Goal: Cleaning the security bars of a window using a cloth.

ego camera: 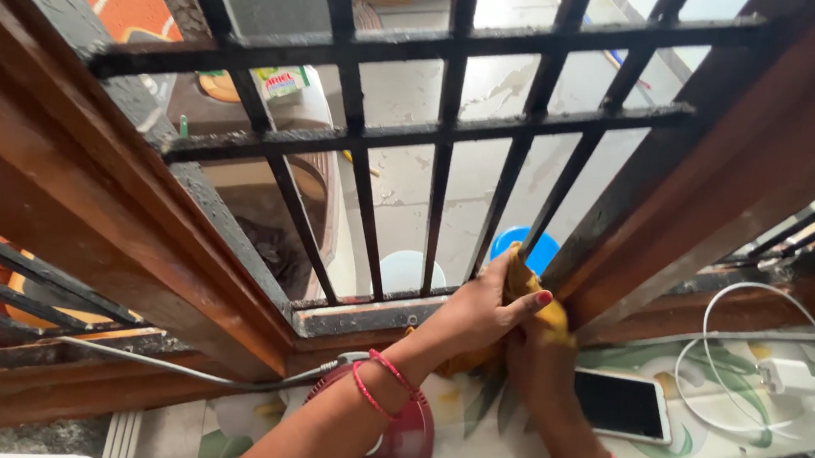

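A yellow cloth (526, 293) is clamped in the grip of the left hand (479, 309), pressed against the foot of a black window bar (516, 224) beside the wooden frame (727, 169). The right hand (539, 358) is closed on the cloth's lower part. A phone (621, 405) and white charger (788, 375) lie on the counter (702, 451) nearby. A blue tub (535, 248) is seen outside, contents not discernible.

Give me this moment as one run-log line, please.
left hand: presses yellow cloth on window grille | right hand: grips cloth below | phone: on sill
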